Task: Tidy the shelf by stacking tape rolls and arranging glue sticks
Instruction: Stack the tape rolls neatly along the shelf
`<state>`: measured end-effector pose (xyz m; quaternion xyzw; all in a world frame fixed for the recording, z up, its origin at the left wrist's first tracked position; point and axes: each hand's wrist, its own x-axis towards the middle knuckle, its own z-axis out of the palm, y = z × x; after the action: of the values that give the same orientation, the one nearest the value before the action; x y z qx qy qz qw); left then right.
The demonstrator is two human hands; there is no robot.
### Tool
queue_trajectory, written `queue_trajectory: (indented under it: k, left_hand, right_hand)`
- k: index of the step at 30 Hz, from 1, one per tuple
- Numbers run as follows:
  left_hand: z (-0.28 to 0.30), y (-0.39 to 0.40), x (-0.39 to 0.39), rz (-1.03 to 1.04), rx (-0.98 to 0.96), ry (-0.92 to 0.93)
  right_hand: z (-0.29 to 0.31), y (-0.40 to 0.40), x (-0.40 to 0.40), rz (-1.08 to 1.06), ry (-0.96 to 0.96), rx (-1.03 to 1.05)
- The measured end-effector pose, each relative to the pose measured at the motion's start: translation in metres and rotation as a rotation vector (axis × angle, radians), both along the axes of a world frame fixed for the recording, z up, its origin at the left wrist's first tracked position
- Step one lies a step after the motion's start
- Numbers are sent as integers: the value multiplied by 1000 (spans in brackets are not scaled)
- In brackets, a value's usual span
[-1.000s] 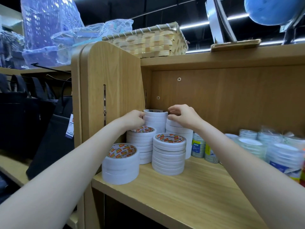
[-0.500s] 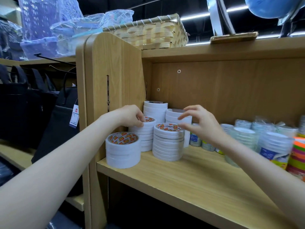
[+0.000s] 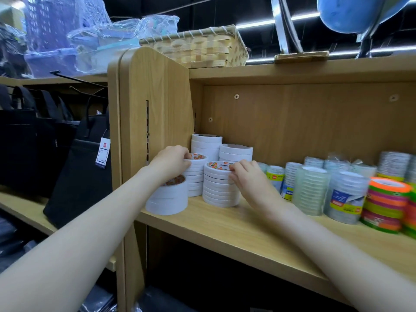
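5 stacks of white tape rolls stand at the left end of the wooden shelf (image 3: 225,226), close to its side panel (image 3: 155,113). The left hand (image 3: 170,162) curls its fingers round the top rolls of the middle-left stack (image 3: 195,176), which stands just right of the panel. The front stack (image 3: 167,197) of wider rolls sits below that wrist, at the shelf's front edge. The right hand (image 3: 249,179) pinches the right rim of the top rolls of the front-right stack (image 3: 219,184), fingers bent. 2 taller stacks (image 3: 206,146) stand behind, against the back board. Further right of the panel stand wrapped clear tape packs (image 3: 313,190) and a pile of neon coloured rolls (image 3: 385,204). No glue sticks can be made out. A woven basket (image 3: 198,47) sits on the board above.
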<state>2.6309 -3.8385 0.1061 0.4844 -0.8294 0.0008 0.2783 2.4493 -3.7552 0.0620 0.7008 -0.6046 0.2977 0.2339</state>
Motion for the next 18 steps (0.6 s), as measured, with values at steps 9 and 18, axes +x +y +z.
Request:
queue_trajectory:
  k: [9,18]
  left_hand:
    - [-15,31,-15,-153,-277,284]
    - [-56,86,-128,-571,-75,230]
  right_hand:
    - [-1,49,-37,-48,-113,21]
    - [-7,149,-140,-641,-6,61]
